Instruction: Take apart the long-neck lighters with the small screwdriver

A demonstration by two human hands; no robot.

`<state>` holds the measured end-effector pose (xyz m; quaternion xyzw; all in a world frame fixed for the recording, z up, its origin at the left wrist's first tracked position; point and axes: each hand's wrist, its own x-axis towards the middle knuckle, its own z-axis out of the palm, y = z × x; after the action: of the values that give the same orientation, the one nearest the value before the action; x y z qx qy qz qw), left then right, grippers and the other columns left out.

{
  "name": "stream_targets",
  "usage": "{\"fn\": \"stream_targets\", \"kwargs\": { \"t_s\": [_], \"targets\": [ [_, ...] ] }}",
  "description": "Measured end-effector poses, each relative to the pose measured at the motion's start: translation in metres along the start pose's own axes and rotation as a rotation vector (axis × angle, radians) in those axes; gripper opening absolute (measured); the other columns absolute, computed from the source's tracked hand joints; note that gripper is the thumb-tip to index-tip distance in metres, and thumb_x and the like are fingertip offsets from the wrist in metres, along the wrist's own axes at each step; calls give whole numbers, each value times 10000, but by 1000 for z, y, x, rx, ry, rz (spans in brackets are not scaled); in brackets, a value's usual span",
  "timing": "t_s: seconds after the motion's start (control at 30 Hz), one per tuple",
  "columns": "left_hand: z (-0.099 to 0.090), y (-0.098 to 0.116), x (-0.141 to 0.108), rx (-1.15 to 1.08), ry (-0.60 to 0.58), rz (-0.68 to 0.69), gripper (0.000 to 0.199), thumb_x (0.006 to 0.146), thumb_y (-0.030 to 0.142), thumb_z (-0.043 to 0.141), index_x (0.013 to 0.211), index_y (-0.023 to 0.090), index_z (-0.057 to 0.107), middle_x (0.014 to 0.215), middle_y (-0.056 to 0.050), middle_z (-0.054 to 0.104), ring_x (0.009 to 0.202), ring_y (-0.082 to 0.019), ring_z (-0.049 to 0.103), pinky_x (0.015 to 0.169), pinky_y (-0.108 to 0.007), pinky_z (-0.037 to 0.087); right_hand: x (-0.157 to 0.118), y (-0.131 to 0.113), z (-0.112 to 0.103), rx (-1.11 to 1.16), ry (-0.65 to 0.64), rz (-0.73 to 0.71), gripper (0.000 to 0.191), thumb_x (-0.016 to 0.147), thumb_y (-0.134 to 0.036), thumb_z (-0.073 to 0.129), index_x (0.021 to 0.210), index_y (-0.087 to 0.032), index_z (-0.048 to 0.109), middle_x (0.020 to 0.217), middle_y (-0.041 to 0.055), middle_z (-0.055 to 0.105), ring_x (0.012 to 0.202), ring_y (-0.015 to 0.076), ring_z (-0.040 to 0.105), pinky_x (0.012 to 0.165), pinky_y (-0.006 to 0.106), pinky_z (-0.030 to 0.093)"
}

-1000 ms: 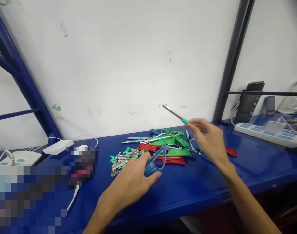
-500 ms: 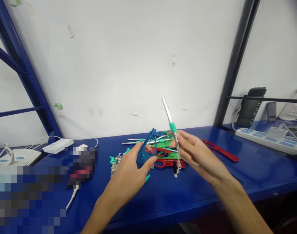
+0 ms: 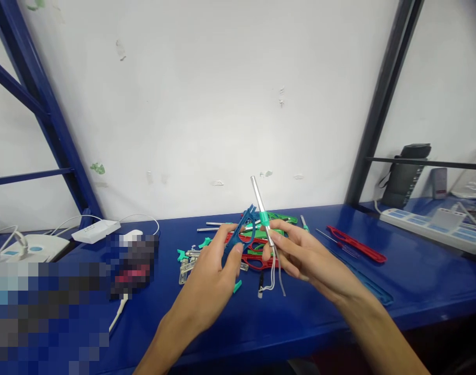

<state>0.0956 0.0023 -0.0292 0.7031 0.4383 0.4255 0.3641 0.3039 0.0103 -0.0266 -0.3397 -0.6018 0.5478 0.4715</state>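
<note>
My left hand (image 3: 218,260) grips a blue plastic handle shell (image 3: 238,237) with a finger loop, its narrow end pointing up. Between the thumb and fingers of my right hand (image 3: 300,250) is a silver metal tube (image 3: 258,194) with a green collar, tilted up and to the left. Thin white wires (image 3: 273,271) and a small black piece (image 3: 261,281) dangle from its lower end. Tube and shell are close together, and I cannot tell whether they touch. Behind them lie red handle shells (image 3: 257,261) and green handle shells (image 3: 282,217), partly hidden by my hands.
Clear plastic parts (image 3: 187,268) and small green pieces (image 3: 204,242) lie left of the pile. To the right are a red shell (image 3: 357,244), a blue shell (image 3: 373,289) and a thin rod (image 3: 327,237). A power strip (image 3: 429,224) sits farther right; a white box (image 3: 96,230) with cables stands left.
My right hand has brought the metal tube left and lower, nearer the blue handle shell. The wires hang more freely. My left hand still holds the shell, turned slightly.
</note>
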Motion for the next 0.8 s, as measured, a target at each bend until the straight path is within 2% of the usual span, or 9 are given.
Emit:
{"fn": "stream_targets", "kwargs": {
  "t_s": [0.13, 0.27, 0.43, 0.57, 0.67, 0.8],
  "targets": [
    [0, 4, 1, -31, -56, -41, 514, 1040, 492, 408, 1499, 261, 391, 692, 65, 496, 526, -141, 455, 527, -267, 431, -1, -1, 1, -3, -1, 27, 397, 992, -513, 631, 1243, -219, 541, 867, 24, 718, 444, 32, 326, 409, 206, 190],
    [1, 4, 0, -8, -35, -50, 515, 1040, 501, 408, 1496, 261, 392, 706, 62, 499, 542, -137, 459, 542, -268, 435, -1, -1, -1, 1, 7, 13, 482, 980, -514, 651, 1346, -231, 514, 862, 24, 718, 444, 39, 316, 416, 216, 198],
    [1, -2, 0, 8, -24, -31, 503, 1053, 528, 392, 1494, 288, 377, 709, 68, 502, 545, -133, 462, 576, -279, 440, -1, -2, -1, 21, -2, 27, 533, 960, -537, 670, 1385, -252, 522, 873, 32, 725, 453, 47, 325, 412, 218, 197],
    [1, -2, 1, -32, -28, -37, 521, 1054, 529, 394, 1501, 265, 350, 697, 73, 487, 535, -131, 461, 560, -276, 442, -1, -2, 0, -1, -10, 35, 578, 964, -541, 662, 1451, -283, 487, 866, 29, 734, 458, 54, 328, 406, 211, 196],
    [2, 3, 0, -89, -30, -18, 528, 1062, 496, 380, 1524, 257, 293, 743, 63, 523, 524, -124, 507, 581, -284, 469, -3, -3, 0, -15, -29, 22, 585, 979, -529, 647, 1484, -293, 470, 838, 24, 730, 459, 49, 319, 408, 205, 190],
    [2, 6, 0, -96, 40, -1, 526, 1065, 434, 385, 1552, 315, 227, 840, 37, 589, 528, -117, 581, 637, -298, 495, -4, -4, -1, -22, -68, 12, 587, 996, -515, 631, 1514, -310, 445, 820, 10, 713, 460, 39, 315, 417, 200, 192]
  ]
}}
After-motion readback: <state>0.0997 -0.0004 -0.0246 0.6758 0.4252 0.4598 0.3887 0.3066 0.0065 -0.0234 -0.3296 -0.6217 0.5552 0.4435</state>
